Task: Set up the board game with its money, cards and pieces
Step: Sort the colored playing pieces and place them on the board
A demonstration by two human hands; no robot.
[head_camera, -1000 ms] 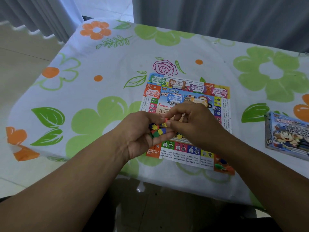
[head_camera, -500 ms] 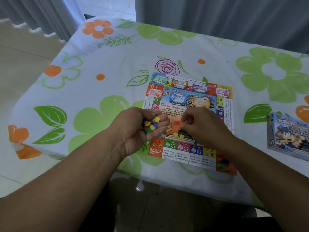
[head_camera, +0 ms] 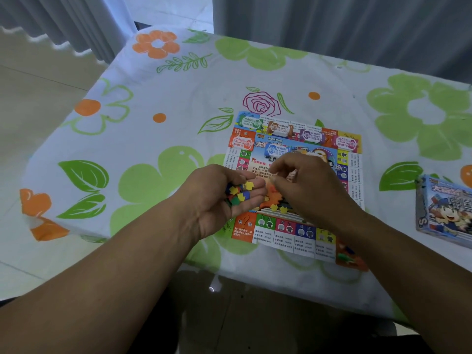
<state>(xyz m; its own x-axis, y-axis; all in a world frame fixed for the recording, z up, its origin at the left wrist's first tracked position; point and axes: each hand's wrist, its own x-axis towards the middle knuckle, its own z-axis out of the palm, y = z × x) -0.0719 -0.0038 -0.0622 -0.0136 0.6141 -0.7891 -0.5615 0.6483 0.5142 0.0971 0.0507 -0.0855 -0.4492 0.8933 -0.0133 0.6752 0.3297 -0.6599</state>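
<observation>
The colourful game board (head_camera: 293, 233) lies flat on the flowered tablecloth. Small stacks of paper money (head_camera: 277, 129) sit along its far edge and in its upper left part. My left hand (head_camera: 217, 208) is cupped palm up at the board's left side and holds several small yellow, blue, green and red house pieces (head_camera: 238, 192). My right hand (head_camera: 309, 187) hovers over the board's centre with curled fingers, its thumb and forefinger close to my left fingertips; I see nothing between them. Two yellow pieces (head_camera: 278, 208) lie on the board under it.
The game box (head_camera: 444, 208) lies at the right edge of the view. A few green and blue pieces (head_camera: 344, 255) rest on the board's near right corner. The table's front edge (head_camera: 255, 272) runs just below the board. Curtains hang behind the table.
My right hand dipped from my left palm to the board's centre, then rose back toward my left fingertips. My left hand stayed cupped round the pieces.
</observation>
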